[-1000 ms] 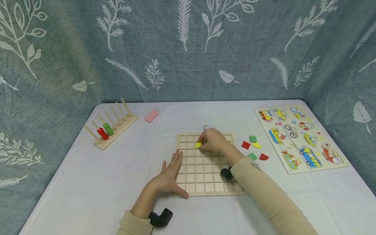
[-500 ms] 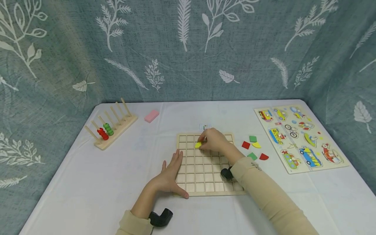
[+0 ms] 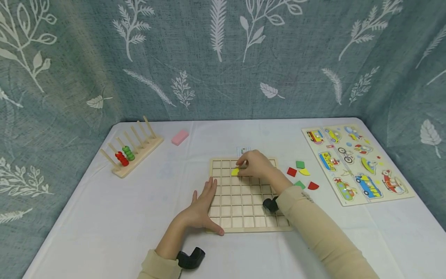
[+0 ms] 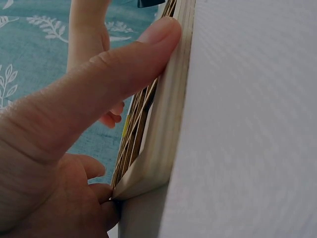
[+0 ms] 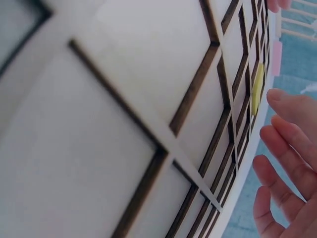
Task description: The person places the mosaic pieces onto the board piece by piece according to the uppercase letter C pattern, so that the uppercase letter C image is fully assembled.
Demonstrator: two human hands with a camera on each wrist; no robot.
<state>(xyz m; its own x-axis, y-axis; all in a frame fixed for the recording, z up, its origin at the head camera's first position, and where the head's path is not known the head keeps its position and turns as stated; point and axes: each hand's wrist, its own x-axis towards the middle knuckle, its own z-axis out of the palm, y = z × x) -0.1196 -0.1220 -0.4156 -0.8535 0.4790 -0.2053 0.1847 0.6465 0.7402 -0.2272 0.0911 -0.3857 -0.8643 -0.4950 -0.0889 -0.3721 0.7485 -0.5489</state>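
A wooden grid board (image 3: 225, 211) lies in the middle of the table, with a yellow piece (image 3: 235, 171) in a cell near its far side. My right hand (image 3: 256, 166) hovers just right of that piece. In the right wrist view its fingers are loosely bent and hold nothing, the thumb close beside the yellow piece (image 5: 257, 89). My left hand (image 3: 198, 211) steadies the board's near left corner, fingers spread along the left side. Its thumb presses on the front edge, as the left wrist view shows at the thumb (image 4: 114, 74).
Loose pieces lie right of the board: green squares (image 3: 300, 165), a red square (image 3: 291, 172), a yellow quarter-round (image 3: 304, 172) and a red quarter-round (image 3: 313, 186). A small printed card (image 3: 243, 150) sits behind it. Around stand a vehicle puzzle (image 3: 348, 170), a bead rack (image 3: 139, 155) and a pink block (image 3: 180, 137).
My right hand has let go of the yellow piece and lifted slightly up and to the right, leaving the piece in its cell. The left hand has stayed where it was.
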